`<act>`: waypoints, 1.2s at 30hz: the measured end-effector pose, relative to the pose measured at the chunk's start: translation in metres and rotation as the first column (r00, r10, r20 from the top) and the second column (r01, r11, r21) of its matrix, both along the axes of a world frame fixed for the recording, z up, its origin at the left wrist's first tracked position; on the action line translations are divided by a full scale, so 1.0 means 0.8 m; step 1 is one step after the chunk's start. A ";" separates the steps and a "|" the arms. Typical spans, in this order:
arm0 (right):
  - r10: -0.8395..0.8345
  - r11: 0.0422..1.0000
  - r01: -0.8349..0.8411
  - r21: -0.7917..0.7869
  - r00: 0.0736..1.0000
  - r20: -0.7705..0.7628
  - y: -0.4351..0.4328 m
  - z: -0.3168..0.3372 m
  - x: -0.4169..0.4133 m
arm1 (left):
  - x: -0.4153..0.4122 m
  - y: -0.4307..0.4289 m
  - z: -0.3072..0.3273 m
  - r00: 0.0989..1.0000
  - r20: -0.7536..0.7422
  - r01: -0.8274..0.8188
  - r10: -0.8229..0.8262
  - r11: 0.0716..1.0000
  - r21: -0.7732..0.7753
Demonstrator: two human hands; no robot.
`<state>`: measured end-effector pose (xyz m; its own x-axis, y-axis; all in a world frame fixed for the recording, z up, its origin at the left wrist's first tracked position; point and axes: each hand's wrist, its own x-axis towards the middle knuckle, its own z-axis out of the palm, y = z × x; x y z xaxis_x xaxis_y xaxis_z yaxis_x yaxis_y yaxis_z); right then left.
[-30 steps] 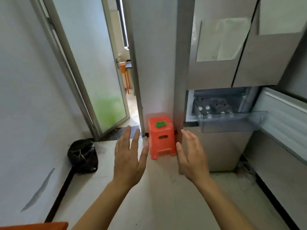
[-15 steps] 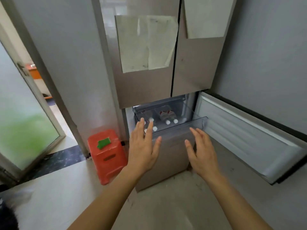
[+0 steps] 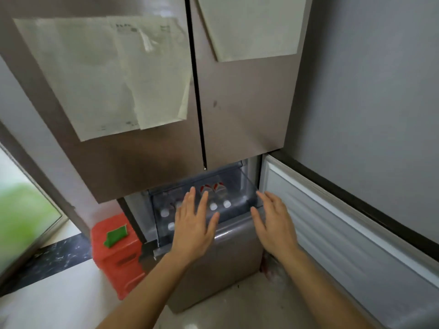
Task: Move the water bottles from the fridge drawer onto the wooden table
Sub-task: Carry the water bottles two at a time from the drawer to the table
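A clear plastic fridge drawer [image 3: 249, 186] stands pulled out below the two upper fridge doors. Several water bottles [image 3: 219, 198] with white caps and red labels lie inside it, caps toward me. My left hand [image 3: 193, 224] hovers flat over the drawer's front, fingers spread, hiding some of the bottles. To the right, my right hand [image 3: 273, 222] is held at the drawer's front right corner, fingers apart and holding nothing. The wooden table is not in view.
The lower fridge door [image 3: 344, 233] is swung open to the right. A red plastic stool [image 3: 116, 252] with a green patch stands left of the fridge. Papers [image 3: 114, 74] are stuck on the upper doors. A glass door [image 3: 23, 217] is at the far left.
My view has turned from the doorway and stool to the fridge and come closer. Both hands have risen from in front of the stool to the open drawer.
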<state>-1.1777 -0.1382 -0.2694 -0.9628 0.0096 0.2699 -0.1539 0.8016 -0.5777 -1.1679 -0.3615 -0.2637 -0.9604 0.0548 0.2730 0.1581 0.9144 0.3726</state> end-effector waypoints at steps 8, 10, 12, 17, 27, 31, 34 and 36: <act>0.240 0.952 -0.267 0.150 0.954 0.179 0.033 -0.035 -0.147 | -0.079 0.034 -0.046 0.941 0.272 -0.203 0.199 0.979 -0.014; 0.260 0.941 -0.301 0.155 0.936 0.238 0.032 -0.047 -0.162 | -0.085 0.034 -0.066 0.922 0.317 -0.225 0.224 0.974 -0.032; 0.298 0.918 -0.352 0.180 0.915 0.271 0.029 -0.061 -0.176 | -0.095 0.030 -0.085 0.901 0.360 -0.244 0.242 0.969 -0.042; 0.323 0.890 -0.411 0.195 0.873 0.366 0.017 -0.103 -0.220 | -0.119 0.018 -0.118 0.837 0.473 -0.286 0.276 0.957 -0.053; 0.314 0.785 -0.594 0.173 0.624 0.716 -0.049 -0.164 -0.332 | -0.165 0.003 -0.128 0.764 0.622 -0.191 0.168 0.981 -0.031; 0.333 0.754 -0.648 0.109 0.519 0.787 -0.060 -0.172 -0.346 | -0.217 -0.002 -0.143 0.741 0.662 -0.100 0.111 0.993 -0.056; 0.307 0.789 -0.605 0.105 0.537 0.786 -0.048 -0.181 -0.344 | -0.255 0.005 -0.162 0.701 0.709 -0.042 0.071 0.997 -0.058; 0.263 0.794 -0.594 0.126 0.523 0.811 -0.033 -0.180 -0.344 | -0.279 0.016 -0.170 0.665 0.745 -0.004 0.055 0.998 -0.070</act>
<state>-1.4529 -0.1649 -0.4130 -0.6746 -0.3930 -0.6249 -0.2039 0.9127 -0.3540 -1.3911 -0.3489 -0.4000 -0.8427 0.0140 -0.5382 -0.1769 0.9370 0.3013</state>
